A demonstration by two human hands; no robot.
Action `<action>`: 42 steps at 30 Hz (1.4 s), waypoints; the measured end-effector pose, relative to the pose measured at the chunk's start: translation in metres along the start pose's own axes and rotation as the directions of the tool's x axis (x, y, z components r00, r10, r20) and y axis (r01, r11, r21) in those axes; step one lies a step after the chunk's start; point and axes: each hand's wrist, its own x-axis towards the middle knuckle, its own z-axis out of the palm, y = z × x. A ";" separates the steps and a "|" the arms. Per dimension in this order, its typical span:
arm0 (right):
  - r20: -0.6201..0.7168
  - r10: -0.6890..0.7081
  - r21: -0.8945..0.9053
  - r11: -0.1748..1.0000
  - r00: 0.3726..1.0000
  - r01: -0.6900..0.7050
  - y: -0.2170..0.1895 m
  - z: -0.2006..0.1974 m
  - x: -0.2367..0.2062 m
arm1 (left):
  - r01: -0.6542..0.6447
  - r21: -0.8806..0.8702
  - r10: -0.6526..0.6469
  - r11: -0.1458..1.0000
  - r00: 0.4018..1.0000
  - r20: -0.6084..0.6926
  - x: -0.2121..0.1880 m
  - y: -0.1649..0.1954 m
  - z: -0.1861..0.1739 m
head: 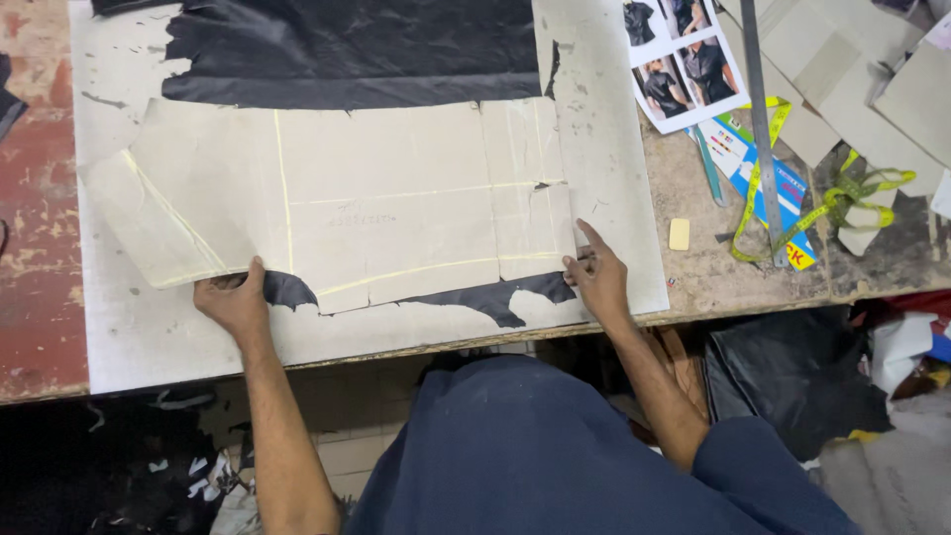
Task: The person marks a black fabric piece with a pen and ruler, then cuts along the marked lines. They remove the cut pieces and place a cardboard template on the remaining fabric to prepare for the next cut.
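Both hands press flat, fingers spread and grasping nothing, on the near edge of a pale cardboard pattern: left hand at its lower left corner, right hand at its lower right. It lies lengthwise, left to right, over black fabric on the worktop. To the right, well apart, lie a yellow tape measure, a metal ruler, a small chalk block, photo sheets and cardboard scraps.
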 end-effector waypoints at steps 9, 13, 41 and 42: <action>-0.034 -0.227 -0.338 0.919 0.973 0.202 0.011 0.005 -0.009 | -0.015 0.006 0.014 1.000 1.000 0.016 -0.004 -0.003 0.002; -0.042 -0.222 -0.335 0.922 0.974 0.195 0.009 0.003 -0.012 | -0.028 0.029 0.026 0.999 0.999 0.044 -0.002 -0.006 -0.002; -0.050 -0.292 -0.371 0.893 0.955 0.254 0.021 -0.009 -0.038 | -0.016 0.054 0.010 0.998 0.993 0.117 -0.009 -0.005 -0.008; -0.045 -0.276 -0.376 0.895 0.960 0.240 0.021 -0.010 -0.038 | 0.001 0.055 -0.008 0.998 0.993 0.119 -0.009 -0.005 -0.008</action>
